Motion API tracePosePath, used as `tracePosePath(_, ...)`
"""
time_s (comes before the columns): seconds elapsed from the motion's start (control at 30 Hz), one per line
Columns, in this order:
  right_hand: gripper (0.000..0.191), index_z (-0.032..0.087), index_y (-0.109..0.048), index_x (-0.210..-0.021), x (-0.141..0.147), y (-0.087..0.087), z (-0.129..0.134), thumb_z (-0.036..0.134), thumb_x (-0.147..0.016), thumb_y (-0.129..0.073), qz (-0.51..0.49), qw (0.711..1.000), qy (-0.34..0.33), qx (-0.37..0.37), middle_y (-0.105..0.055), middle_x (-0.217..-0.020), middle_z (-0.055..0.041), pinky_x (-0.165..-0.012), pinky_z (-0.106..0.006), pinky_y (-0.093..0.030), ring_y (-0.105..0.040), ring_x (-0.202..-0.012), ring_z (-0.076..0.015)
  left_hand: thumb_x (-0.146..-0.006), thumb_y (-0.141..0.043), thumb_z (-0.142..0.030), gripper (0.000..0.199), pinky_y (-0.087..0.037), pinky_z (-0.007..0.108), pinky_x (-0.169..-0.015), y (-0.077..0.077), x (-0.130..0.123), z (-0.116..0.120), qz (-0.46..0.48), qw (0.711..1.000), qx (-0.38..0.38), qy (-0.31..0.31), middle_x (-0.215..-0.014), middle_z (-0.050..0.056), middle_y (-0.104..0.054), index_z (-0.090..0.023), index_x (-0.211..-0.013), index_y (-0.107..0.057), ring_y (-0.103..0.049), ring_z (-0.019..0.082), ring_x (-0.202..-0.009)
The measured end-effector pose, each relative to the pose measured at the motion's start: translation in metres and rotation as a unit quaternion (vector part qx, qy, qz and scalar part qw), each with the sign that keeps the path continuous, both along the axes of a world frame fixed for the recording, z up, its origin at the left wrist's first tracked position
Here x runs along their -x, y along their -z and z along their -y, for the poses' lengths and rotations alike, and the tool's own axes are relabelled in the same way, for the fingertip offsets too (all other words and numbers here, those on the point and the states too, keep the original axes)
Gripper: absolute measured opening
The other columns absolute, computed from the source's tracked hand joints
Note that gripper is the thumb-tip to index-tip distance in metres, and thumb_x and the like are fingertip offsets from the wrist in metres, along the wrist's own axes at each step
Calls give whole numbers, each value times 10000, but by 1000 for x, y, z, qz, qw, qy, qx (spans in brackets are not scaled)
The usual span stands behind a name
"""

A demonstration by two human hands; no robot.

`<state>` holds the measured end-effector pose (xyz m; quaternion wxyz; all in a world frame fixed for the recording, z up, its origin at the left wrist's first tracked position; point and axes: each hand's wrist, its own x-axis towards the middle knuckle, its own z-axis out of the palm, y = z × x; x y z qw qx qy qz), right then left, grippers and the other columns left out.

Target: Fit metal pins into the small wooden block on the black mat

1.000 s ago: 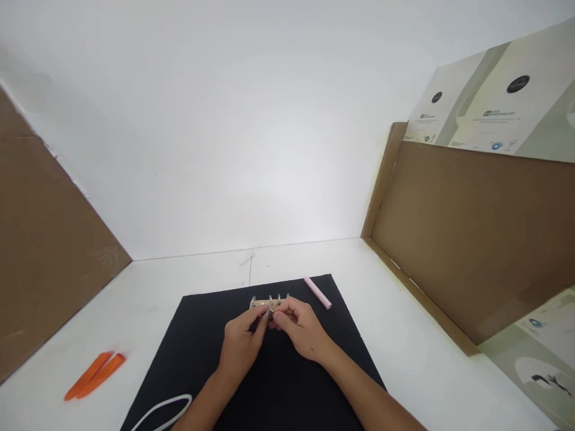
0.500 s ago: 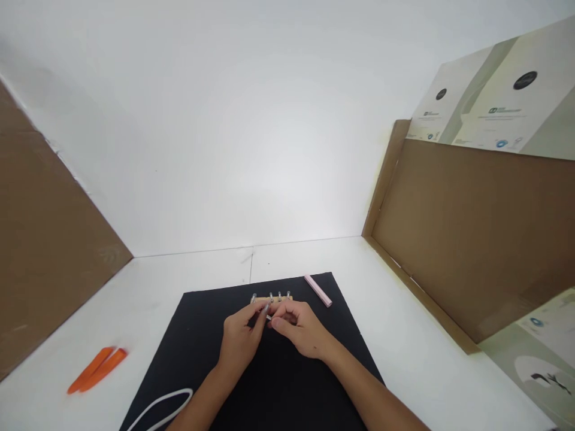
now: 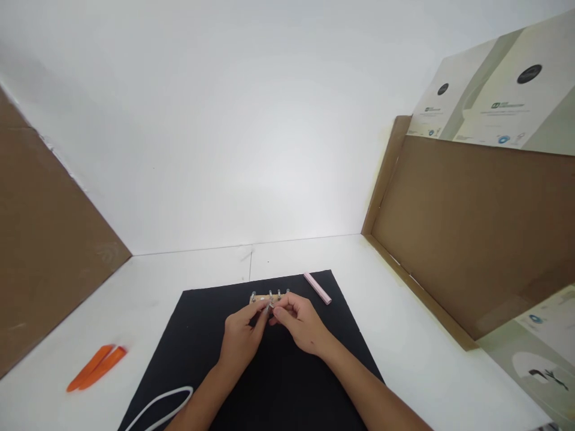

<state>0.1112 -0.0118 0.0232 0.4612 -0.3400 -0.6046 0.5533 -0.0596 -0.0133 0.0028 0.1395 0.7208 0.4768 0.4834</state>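
My left hand [image 3: 242, 335] and my right hand [image 3: 302, 323] meet over the black mat [image 3: 278, 383]. Between their fingertips is a small silvery metal piece [image 3: 270, 306], its exact kind too small to make out. Both thumbs and forefingers are pinched around it. Just behind the fingers lies a light wooden strip [image 3: 257, 299] with several silvery metal clips [image 3: 279, 294] standing along its far edge. My fingers hide the strip's near side.
A pale pink stick [image 3: 317, 288] lies at the mat's far right corner. A white cord loop [image 3: 168, 394] rests by my left forearm. Two orange strips [image 3: 96, 368] lie on the white table [image 3: 148, 311]. Cardboard panels [image 3: 476, 227] stand on both sides.
My right fingers have shifted slightly up and toward the left fingertips, and the metal piece between them has turned. The view has tilted a little.
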Motion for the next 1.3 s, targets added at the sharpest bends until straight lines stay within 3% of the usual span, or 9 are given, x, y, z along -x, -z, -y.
tracePosePath(0.23,235,201,-636,-746,-2,-6,4,417,-838,-653,59,998,-24,-17,-693,-817,-21,-718,-317,-504,-636,-767,-179,-873,-573,-265,199,-599,269,-747,-2,0,1,-1,1000,5,-13,-940,16,-785,-238,-965,-748,-744,193,-832)
tracePosePath(0.5,305,179,-591,-844,1,0,0,483,-872,-601,-10,1000,11,12,-675,-778,-22,-751,-327,-531,-687,-745,-175,-889,-565,-270,209,-593,267,-756,-2,-2,2,-18,1000,-2,2,-952,16,-783,-244,-1001,-740,-742,186,-831)
tracePosePath(0.63,291,170,-593,-850,0,4,-1,459,-879,-606,-15,1000,6,13,-677,-769,-26,-754,-324,-527,-689,-755,-177,-889,-563,-267,210,-594,261,-745,-3,-2,3,-19,1000,1,2,-946,10,-784,-244,-998,-741,-743,183,-821)
tracePosePath(0.93,214,174,-634,-775,-3,-5,1,374,-848,-647,17,1000,-22,-6,-681,-817,-29,-739,-308,-493,-648,-780,-175,-878,-580,-255,190,-588,254,-763,1,0,1,-10,1000,-7,-10,-958,20,-783,-223,-978,-739,-744,188,-849)
tracePosePath(1.3,252,169,-590,-834,0,1,-3,416,-881,-610,-33,999,-4,19,-671,-756,-22,-777,-345,-529,-677,-742,-175,-891,-572,-243,200,-584,235,-733,0,-2,2,-12,1000,-16,14,-939,9,-782,-225,-1005,-736,-739,166,-806)
